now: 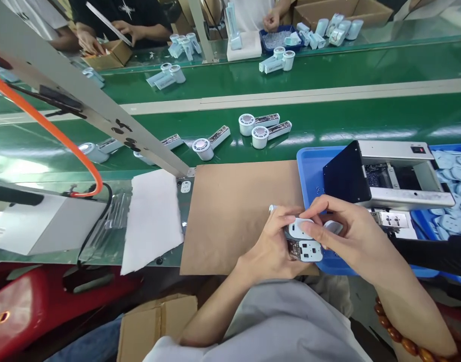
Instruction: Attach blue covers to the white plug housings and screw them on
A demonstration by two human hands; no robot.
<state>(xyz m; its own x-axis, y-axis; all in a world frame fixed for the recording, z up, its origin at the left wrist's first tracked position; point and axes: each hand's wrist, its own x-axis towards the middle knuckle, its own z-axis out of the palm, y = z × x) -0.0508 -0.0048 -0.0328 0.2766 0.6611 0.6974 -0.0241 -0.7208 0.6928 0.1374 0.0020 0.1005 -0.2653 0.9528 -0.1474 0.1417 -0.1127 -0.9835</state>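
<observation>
My left hand grips a small pale blue fan unit from the left, its circuit board showing underneath. My right hand pinches a pale blue cover piece onto the top of that unit with thumb and fingers. Both hands hover over the near edge of a brown cardboard sheet, next to a blue tray.
A metal fixture with a black plate sits in the blue tray, and pale blue covers fill a bin at right. Several fan units lie on the green conveyor. Other people's hands work at the far side. White foam sheet lies left.
</observation>
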